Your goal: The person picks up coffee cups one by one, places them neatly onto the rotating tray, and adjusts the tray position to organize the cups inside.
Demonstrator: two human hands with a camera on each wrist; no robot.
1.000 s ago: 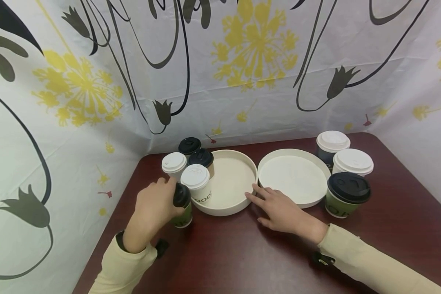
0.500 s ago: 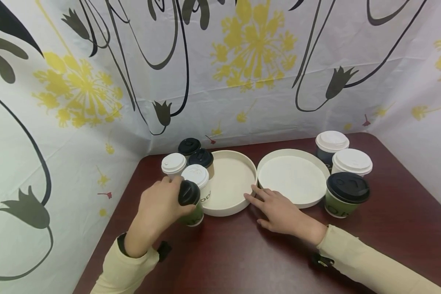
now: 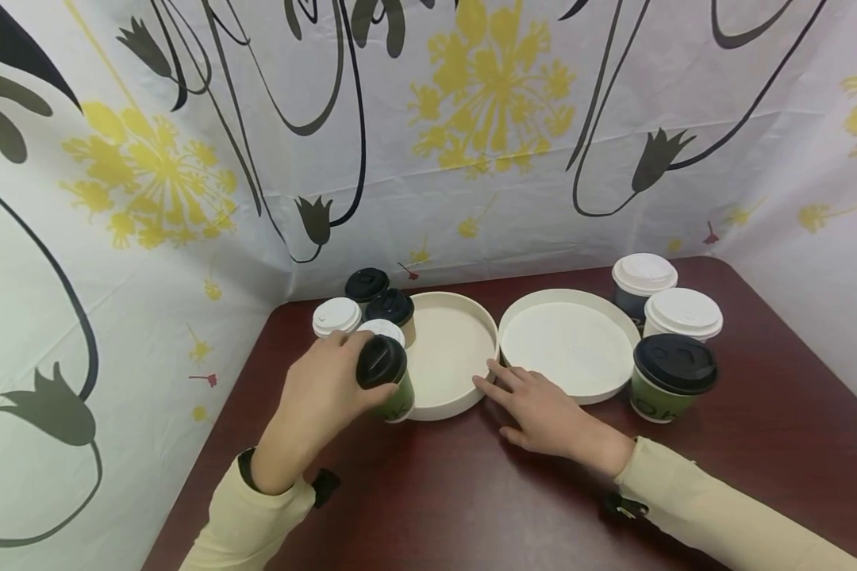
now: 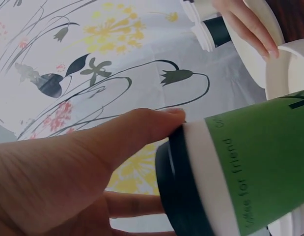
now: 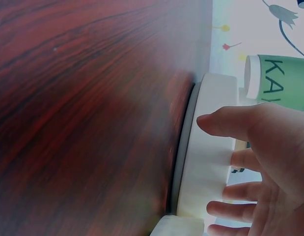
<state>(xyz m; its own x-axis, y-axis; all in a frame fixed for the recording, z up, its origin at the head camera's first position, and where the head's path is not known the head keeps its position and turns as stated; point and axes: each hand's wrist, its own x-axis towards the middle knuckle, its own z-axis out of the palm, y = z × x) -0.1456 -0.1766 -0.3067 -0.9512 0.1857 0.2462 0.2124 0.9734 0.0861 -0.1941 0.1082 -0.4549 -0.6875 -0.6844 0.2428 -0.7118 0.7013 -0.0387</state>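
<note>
My left hand (image 3: 321, 388) grips a green paper coffee cup (image 3: 401, 403) by its black lid (image 4: 183, 182), thumb on one side and fingers on the other. The cup is raised off the table, close to the front left rim of the left round tray (image 3: 453, 349). Partly hidden behind it is a white-lidded cup (image 3: 384, 328). My right hand (image 3: 543, 406) has its fingers spread, fingertips at the rim where the left tray meets the right round tray (image 3: 571, 345). In the right wrist view the cup (image 5: 284, 81) appears above the tray wall (image 5: 210, 147).
At the left tray's left side stand a black-lidded brown cup (image 3: 391, 306), a white-lidded cup (image 3: 336, 314) and a black-lidded cup (image 3: 367, 283). Right of the right tray are a green cup (image 3: 662, 400) and two white-lidded cups (image 3: 684, 311). A patterned cloth (image 3: 400, 159) surrounds the dark table (image 3: 457, 500).
My left hand has carried the green cup rightward and upward from beside the left tray to its front left rim, covering more of the white-lidded cup. The right hand stays put.
</note>
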